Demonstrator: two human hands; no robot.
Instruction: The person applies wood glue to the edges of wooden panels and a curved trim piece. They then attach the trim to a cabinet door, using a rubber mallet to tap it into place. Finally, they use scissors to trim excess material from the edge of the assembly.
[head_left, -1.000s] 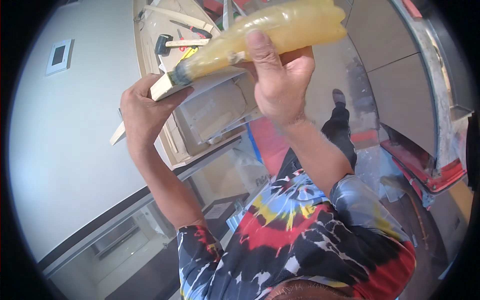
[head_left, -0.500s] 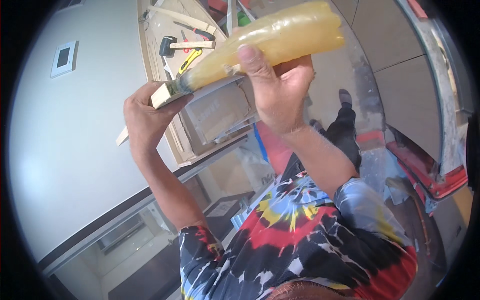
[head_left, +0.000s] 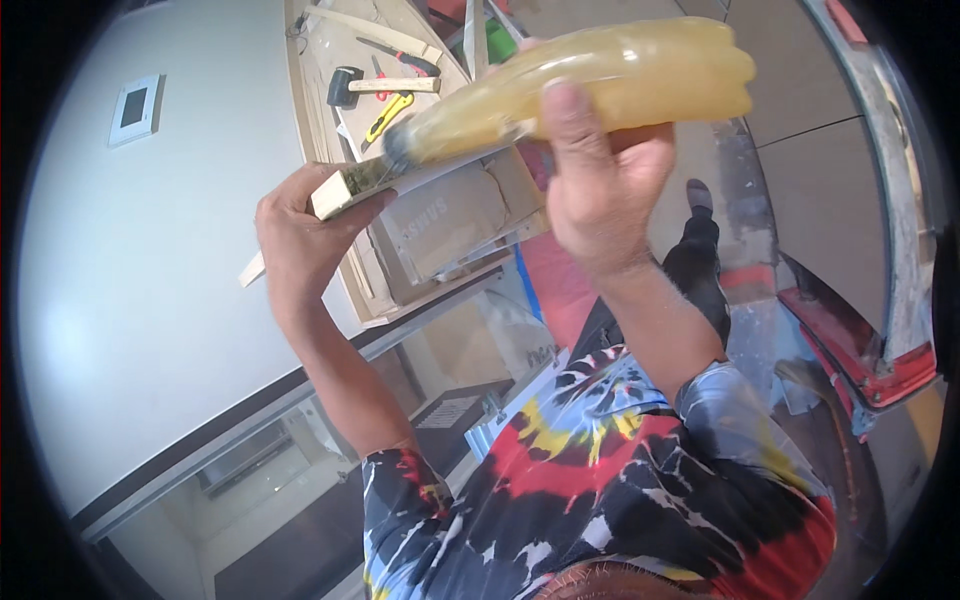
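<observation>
My right hand [head_left: 600, 190] is closed around a soft, translucent yellow bottle [head_left: 610, 75] full of amber liquid, held on its side at the top of the view. The bottle's dark nozzle [head_left: 395, 150] points left and rests against the end of a pale wooden strip [head_left: 345, 192]. My left hand [head_left: 300, 235] grips that strip from below, with the fingers wrapped round it. Both arms are raised in front of my tie-dye shirt [head_left: 600, 490].
Behind the hands lies a wooden board [head_left: 320, 110] with a black-headed mallet [head_left: 345, 85], a yellow utility knife [head_left: 385, 115] and a cardboard box [head_left: 450, 220]. A white wall with a small panel [head_left: 133, 108] fills the left. A red-edged object [head_left: 860, 350] is at right.
The hands keep their grip and the nozzle stays at the strip's end. The whole group has drifted slightly in the picture.
</observation>
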